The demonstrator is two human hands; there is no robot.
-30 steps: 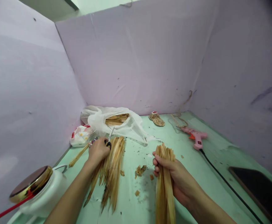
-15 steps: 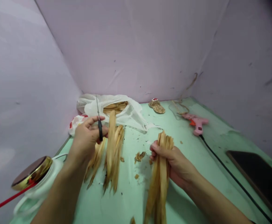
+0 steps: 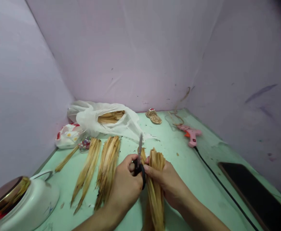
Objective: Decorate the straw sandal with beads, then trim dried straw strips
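My left hand (image 3: 128,179) is closed on a pair of black-handled scissors (image 3: 139,166), their blades pointing up and away from me. Gripped in my right hand (image 3: 170,179) is a bundle of dried leaf strips (image 3: 156,195), its upper ends sticking out above the fingers. A separate strip (image 3: 143,156) stands at the bundle's left side, between the two hands; which fingers hold it I cannot tell. To the left on the table lie two more piles of strips, one nearer (image 3: 108,166) and one farther left (image 3: 87,173).
At the back, a white plastic bag (image 3: 89,123) holds more strips. A pink glue gun (image 3: 192,134) with a black cord and a dark phone (image 3: 248,192) lie right. A white pot-like container (image 3: 44,199) stands front left. Small woven slippers (image 3: 154,116) sit near the back wall.
My left hand has moved right and down with the scissors, from above the piles to beside the bundle. A strip near it has come across too. The view has shifted slightly.
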